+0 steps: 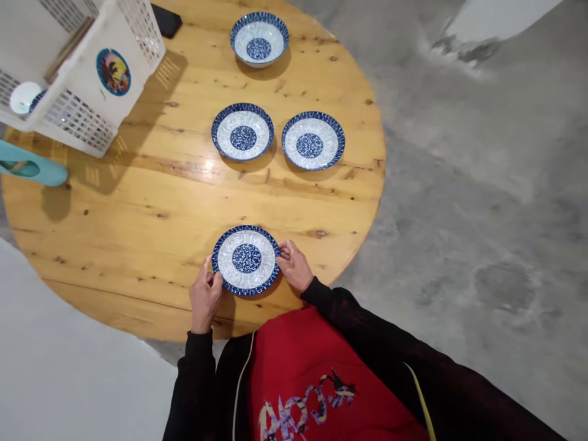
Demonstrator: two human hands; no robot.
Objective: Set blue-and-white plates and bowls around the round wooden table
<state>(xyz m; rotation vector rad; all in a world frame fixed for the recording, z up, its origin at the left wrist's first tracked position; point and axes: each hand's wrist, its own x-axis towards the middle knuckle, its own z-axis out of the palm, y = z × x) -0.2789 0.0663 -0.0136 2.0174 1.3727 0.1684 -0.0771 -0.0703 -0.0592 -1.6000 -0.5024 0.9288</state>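
A blue-and-white patterned plate (247, 258) is at the near side of the round wooden table (151, 245). My left hand (205, 296) grips its left rim between thumb and fingers. On the opposite rim, the fingers and thumb of my right hand (294, 264) are closed too. Whether the plate rests on the wood or is slightly raised, I cannot tell. Farther in, two matching dishes stand side by side, a left dish (243, 138) and a right dish (309, 145). Beyond them sits a deeper bowl (260, 48) with the same blue rim.
A white plastic basket (126, 101) stands at the far left, with a white dish and a wooden piece in it. A turquoise holder (52, 173) lies at the left edge, and a black object (166, 22) lies behind the basket. Grey floor (459, 202) surrounds the right side.
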